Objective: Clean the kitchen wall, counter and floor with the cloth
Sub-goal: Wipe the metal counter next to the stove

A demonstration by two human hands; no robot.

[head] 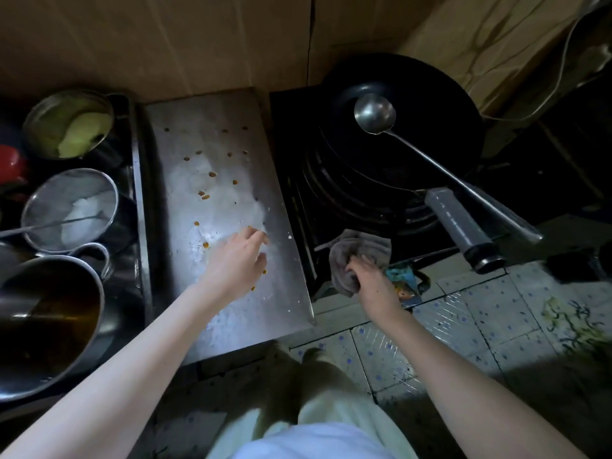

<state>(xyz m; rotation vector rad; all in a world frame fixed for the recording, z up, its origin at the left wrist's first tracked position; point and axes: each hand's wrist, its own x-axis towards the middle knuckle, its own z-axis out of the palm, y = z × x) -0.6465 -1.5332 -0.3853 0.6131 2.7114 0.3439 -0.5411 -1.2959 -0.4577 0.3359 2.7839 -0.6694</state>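
Spattered steel table [231, 111] under slack, empty left hand [236, 260], cloth [357, 250] clutched in right hand [371, 279] at three o'clock: risks bare-palm smearing of drops [205, 195].

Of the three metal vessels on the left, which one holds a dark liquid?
The big pot nearest the person; the bowl holds yellow food, the strainer white.

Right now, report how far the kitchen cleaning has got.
Done: nothing looks finished. In hand: the right hand grips the grey cloth beside the counter's edge, while the left hand reaches onto the steel counter. Left: orange-brown spots and white smears dot the counter, green scraps litter the tiled floor, and the wall shows no wiping I can judge.
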